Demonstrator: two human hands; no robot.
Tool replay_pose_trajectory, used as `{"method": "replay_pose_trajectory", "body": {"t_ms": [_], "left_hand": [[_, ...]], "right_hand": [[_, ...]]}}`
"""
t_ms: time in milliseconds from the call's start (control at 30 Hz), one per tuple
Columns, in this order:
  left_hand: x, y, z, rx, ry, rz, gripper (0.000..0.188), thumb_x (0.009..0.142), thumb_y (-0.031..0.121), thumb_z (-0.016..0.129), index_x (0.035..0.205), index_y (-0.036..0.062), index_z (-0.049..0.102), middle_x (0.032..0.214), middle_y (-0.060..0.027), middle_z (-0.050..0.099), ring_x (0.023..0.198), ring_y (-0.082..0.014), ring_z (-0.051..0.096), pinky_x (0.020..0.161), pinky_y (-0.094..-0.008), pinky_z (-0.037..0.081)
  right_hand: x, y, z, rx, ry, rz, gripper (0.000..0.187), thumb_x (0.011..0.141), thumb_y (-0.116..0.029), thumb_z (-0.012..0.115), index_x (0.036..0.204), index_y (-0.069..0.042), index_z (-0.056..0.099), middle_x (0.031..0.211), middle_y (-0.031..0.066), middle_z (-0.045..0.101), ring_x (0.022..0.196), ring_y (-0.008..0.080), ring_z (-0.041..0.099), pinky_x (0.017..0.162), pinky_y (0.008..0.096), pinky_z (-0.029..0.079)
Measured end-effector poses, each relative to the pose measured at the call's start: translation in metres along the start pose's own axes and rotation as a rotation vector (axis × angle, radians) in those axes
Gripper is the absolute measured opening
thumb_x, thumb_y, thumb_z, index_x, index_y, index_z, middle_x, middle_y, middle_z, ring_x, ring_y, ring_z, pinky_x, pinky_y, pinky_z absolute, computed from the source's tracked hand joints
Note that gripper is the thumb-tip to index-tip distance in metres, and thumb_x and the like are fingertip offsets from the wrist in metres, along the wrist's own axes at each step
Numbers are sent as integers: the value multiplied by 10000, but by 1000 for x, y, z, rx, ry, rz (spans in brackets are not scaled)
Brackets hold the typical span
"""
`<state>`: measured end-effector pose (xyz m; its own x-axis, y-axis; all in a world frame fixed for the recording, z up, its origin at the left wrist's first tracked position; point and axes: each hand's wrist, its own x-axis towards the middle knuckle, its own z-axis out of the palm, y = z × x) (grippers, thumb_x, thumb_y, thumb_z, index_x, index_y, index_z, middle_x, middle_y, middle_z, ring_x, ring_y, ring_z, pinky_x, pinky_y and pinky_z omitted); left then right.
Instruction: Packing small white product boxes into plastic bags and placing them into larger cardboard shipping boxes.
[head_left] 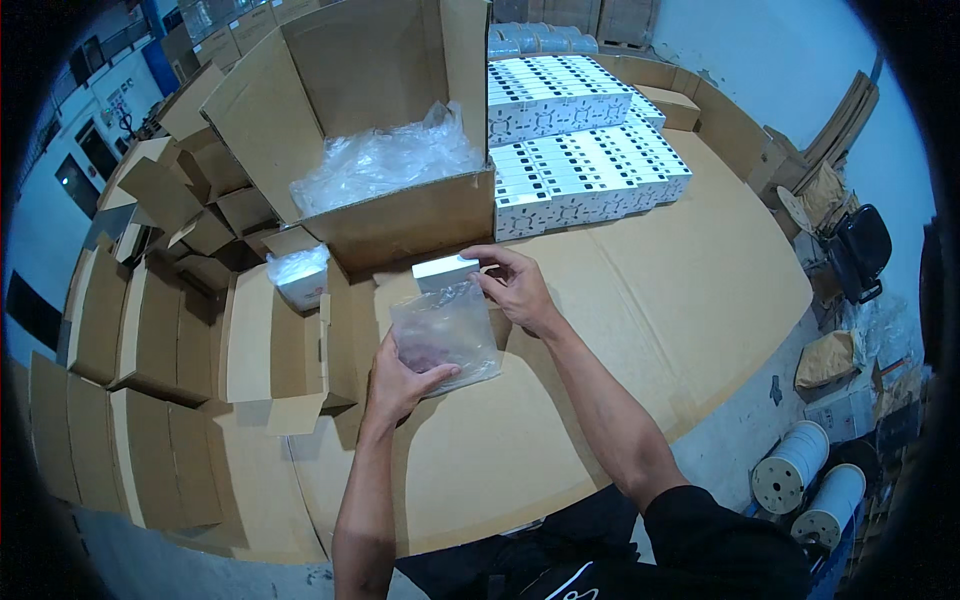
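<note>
A clear plastic bag (455,335) is gripped in my left hand (402,378), thumb across its front and the other fingers behind it. My right hand (515,288) pinches the right end of a small white box (445,272), which stands at the mouth of the bag. Its lower part seems to be inside the bag, though the plastic blurs this. To the left, a plastic-wrapped white box (300,278) sits in an open cardboard carton (255,345).
A large open carton (400,225) full of clear plastic bags (390,160) stands behind my hands. Stacked white boxes (590,170) fill the table's back right. Several open cartons (165,340) line the left. Cable spools (792,465) and a black chair (860,250) are beyond the right edge.
</note>
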<state>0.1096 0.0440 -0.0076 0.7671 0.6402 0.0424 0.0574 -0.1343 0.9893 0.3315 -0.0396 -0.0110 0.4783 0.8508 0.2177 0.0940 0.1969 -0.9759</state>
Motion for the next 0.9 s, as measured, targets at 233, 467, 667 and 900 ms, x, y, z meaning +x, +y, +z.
{"method": "replay_pose_trajectory", "body": {"t_ms": [233,467,667,900], "left_hand": [[1,1,0,-10,-27,-4,708,657,35,907,1261,16,537,1093,-91,685,987,-172,672,880,-333,556],[0,5,1,-17,-37,-52,691,673,16,894,1261,19,532,1085,-96,690,979,-174,675,881,-339,557],[1,4,-2,-16,-34,-51,700,678,12,891,1271,7,519,1073,-105,692,979,-174,675,878,-340,558],[1,-1,-4,10,-19,-27,713,670,56,908,1272,-5,531,1117,-117,687,1006,-190,671,900,-354,550]], "right_hand": [[7,0,3,248,225,-175,322,888,52,687,1191,6,590,1048,83,651,931,132,656,809,276,599],[5,-4,14,632,271,-141,239,927,53,639,1096,-23,487,1074,88,574,1010,214,659,800,407,645],[2,-6,6,551,148,-112,212,925,9,669,1068,-34,519,1027,68,604,979,173,647,846,372,612],[-1,-9,2,382,46,-104,225,910,-56,720,1049,-69,543,1000,33,625,953,111,599,880,284,491]]}}
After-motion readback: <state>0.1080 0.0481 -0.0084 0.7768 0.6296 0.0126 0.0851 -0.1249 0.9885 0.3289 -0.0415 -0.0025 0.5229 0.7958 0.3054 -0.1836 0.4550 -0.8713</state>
